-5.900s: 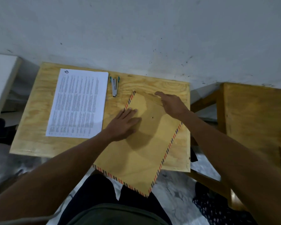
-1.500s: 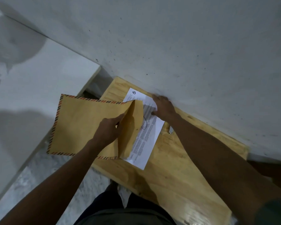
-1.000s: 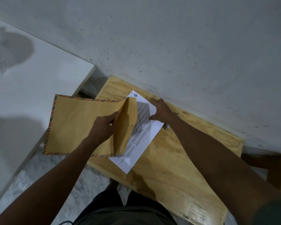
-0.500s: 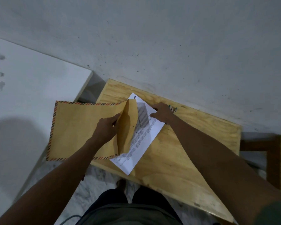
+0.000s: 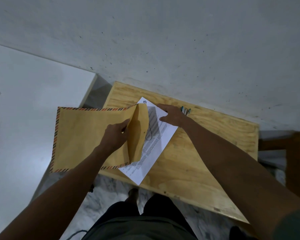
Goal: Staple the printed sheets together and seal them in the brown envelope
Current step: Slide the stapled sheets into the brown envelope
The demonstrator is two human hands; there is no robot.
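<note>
- The left hand (image 5: 117,135) grips the brown envelope (image 5: 87,135) at its mouth end, fingers closed on the paper there, with the flap (image 5: 139,134) standing up and open toward the right.
- The envelope has a red-and-dark striped border; most of it hangs out past the left edge of the worktop (image 5: 197,153), over the floor and a white surface (image 5: 33,101) beside it.
- The printed sheets (image 5: 154,148) lie flat on the wooden worktop at a slant, their left part hidden under the open flap, one corner reaching the near edge.
- The right hand (image 5: 173,116) lies spread, palm down, on the upper right part of the sheets, fingers extended and pressing rather than gripping.
- A stapler (image 5: 185,110) with green-blue tips lies on the worktop just beyond the right hand, near the wall (image 5: 163,40).
- Whether the sheets are stapled cannot be told.
- The person's dark-clothed legs show at the bottom.
</note>
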